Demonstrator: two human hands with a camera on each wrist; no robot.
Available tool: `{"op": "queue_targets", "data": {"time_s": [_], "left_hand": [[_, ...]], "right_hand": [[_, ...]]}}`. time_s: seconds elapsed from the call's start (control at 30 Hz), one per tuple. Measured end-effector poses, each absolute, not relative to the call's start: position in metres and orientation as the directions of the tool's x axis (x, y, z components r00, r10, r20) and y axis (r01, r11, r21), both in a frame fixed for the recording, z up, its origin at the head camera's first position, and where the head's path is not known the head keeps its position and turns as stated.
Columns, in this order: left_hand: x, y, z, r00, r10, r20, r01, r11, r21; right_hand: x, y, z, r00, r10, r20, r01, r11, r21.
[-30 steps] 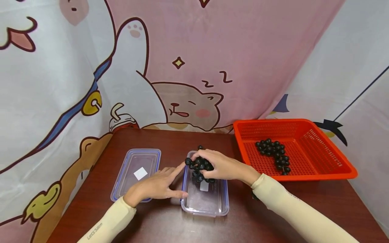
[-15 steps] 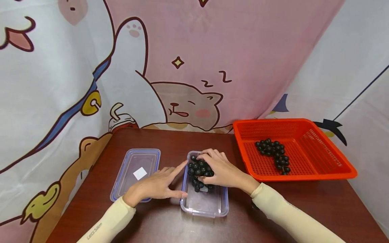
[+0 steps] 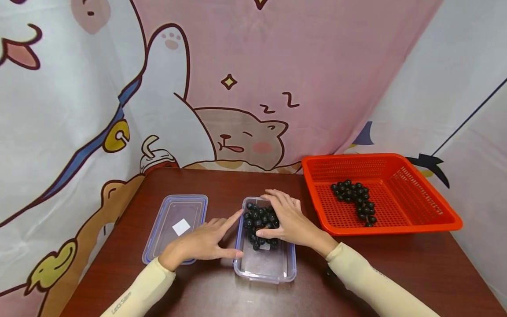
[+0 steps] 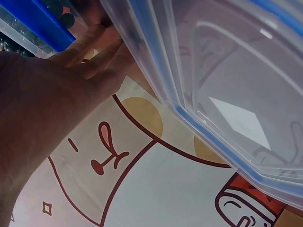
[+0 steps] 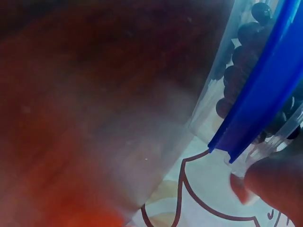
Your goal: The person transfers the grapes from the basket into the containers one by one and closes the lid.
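Note:
A bunch of dark grapes lies in the far half of a clear plastic container with a blue rim. My right hand is over the container's right side. Its thumb lies over the grapes, and the other fingers reach forward along the far right rim, loosely extended. In the right wrist view, grapes show through the container's wall beside a fingertip. My left hand is at the container's left side, index finger and thumb spread along the rim, with nothing in its grasp.
Left of the left hand lies a clear lid with a blue seal and a white square label. An orange-red slotted basket stands at the right with more dark grapes. A cartoon-printed cloth hangs behind the table.
The right hand has lowered the grapes into the container. Its fingers have then loosened and shifted slightly right. The left hand stays at the container's left rim.

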State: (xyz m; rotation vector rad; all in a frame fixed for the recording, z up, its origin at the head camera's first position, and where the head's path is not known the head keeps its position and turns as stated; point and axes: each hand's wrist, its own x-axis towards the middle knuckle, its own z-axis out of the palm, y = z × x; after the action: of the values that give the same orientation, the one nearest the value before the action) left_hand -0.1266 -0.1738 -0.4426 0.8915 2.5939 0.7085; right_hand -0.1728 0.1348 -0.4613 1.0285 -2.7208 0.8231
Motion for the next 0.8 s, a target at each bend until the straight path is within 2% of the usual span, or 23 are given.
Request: {"op": "queue_targets", "data": {"time_s": [0.23, 0.6, 0.8], "left_hand": [[-0.127, -0.174, -0.442, -0.759, 0.642, -0.109, 0.502, 0.682, 0.532], [-0.127, -0.173, -0.446, -0.765, 0.64, -0.08, 0.502, 0.668, 0.549], [-0.127, -0.174, -0.445, -0.769, 0.627, -0.128, 0.47, 0.689, 0.552]], "right_hand": [[-0.17, 0.136, -0.464, -0.72, -0.601, 0.347, -0.689, 0.554, -0.468], [-0.169, 0.14, -0.464, -0.793, -0.573, 0.206, -0.605, 0.705, -0.369], [-0.171, 0.137, -0.457, -0.804, -0.581, 0.126, -0.589, 0.748, -0.306]]}}
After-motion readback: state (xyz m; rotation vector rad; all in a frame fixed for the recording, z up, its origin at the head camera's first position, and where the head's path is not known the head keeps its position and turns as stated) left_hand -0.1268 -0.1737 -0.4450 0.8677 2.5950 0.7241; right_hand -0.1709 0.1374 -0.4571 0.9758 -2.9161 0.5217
